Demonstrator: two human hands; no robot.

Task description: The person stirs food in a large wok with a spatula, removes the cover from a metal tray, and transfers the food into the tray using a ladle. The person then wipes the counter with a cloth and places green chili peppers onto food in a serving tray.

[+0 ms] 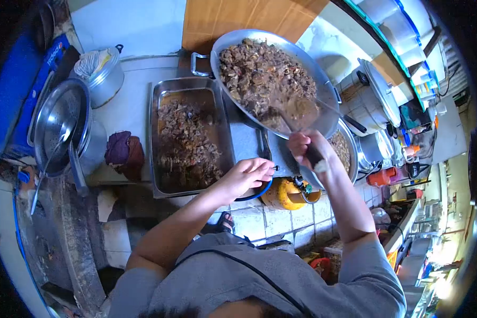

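Note:
In the head view my right hand (305, 148) is closed around the dark handle of a cooking utensil (287, 121). Its far end is blurred in the chopped, browned meat (267, 71) in a large round metal pan (242, 36). My left hand (247, 177) has loosely bent fingers, held apart, with nothing visible in them. It is close to the front right corner of a rectangular steel tray (229, 143) that holds more meat in brown liquid. Just beyond those fingers is a dark handle (265, 144). A second utensil with a black handle (353, 123) rests across the pan's right side.
Left of the tray lie dark cloths (124, 151), a metal colander (50, 111) with spoons and a lidded pot (105, 79). Another food-filled pan (350, 153) sits partly under the large one. A big pot (365, 100) stands right; a yellow gas cylinder (289, 193) is below.

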